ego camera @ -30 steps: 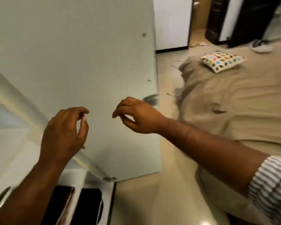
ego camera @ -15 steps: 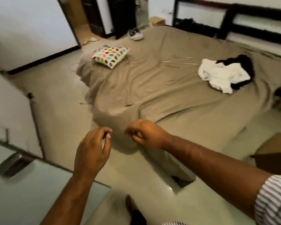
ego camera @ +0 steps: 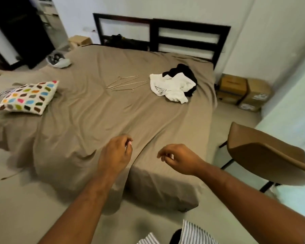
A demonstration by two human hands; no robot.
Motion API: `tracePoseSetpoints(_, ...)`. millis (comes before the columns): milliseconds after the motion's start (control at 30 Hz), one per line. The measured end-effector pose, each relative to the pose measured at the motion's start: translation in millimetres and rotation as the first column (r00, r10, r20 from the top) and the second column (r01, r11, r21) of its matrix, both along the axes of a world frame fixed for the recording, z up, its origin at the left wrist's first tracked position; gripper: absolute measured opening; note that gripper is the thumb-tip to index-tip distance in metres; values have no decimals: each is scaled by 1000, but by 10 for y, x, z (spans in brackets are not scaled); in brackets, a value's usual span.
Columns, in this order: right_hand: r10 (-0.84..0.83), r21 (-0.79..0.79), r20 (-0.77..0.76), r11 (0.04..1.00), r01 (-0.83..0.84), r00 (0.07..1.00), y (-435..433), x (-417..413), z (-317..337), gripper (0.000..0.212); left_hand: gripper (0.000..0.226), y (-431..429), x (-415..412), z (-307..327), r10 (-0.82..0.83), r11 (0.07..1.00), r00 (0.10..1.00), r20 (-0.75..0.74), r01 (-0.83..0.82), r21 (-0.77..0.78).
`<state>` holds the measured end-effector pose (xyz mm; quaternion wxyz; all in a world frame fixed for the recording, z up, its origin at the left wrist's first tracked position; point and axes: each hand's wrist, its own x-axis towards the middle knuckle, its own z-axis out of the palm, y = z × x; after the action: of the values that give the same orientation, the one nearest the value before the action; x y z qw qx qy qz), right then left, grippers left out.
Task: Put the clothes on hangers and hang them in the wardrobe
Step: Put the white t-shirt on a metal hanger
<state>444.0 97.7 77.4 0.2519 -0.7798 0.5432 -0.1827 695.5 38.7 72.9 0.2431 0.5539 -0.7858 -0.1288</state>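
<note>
Room: you now face the bed, turned from the wardrobe.
Far: hangers left of clothes.
Grip: left hand, right hand loosely curled, empty.

bed cover: plain taupe brown
clothes: white with dark lettering, mixed with black
hangers: thin silvery metal
pillow: white with multicoloured blotches
headboard: dark brown
chair: tan brown
boxes: cardboard brown
shirt: grey-and-white stripes
</note>
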Motion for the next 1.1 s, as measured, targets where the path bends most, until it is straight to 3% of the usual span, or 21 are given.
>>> tracePoseSetpoints(200,-207,96,24,974,204,978,-39,-225,-211,23,14,-551,-360,-137,-157,985,988,18,155,73)
tracePoseSetpoints(467,-372,180,128,920,347,919,-599,-420,-563,23,11,-1127,-393,-397,-251,964,965,80,242,111)
tracePoseSetpoints(633,-449,270,213,881,390,868,-1208,-416,-852,23,16,-1607,-237,-630,-251,958,948,194,215,189)
tracePoseSetpoints(833,-526,385,248,824,416,813,-1789,-413,-1056,23,16,-2130,-305,-844,-237,947,944,230,172,272)
tracePoseSetpoints(1100,-712,500,164,656,565,682,-1957,-651,-1661,23,21,-2934,-649,-1382,-265,919,939,221,177,351)
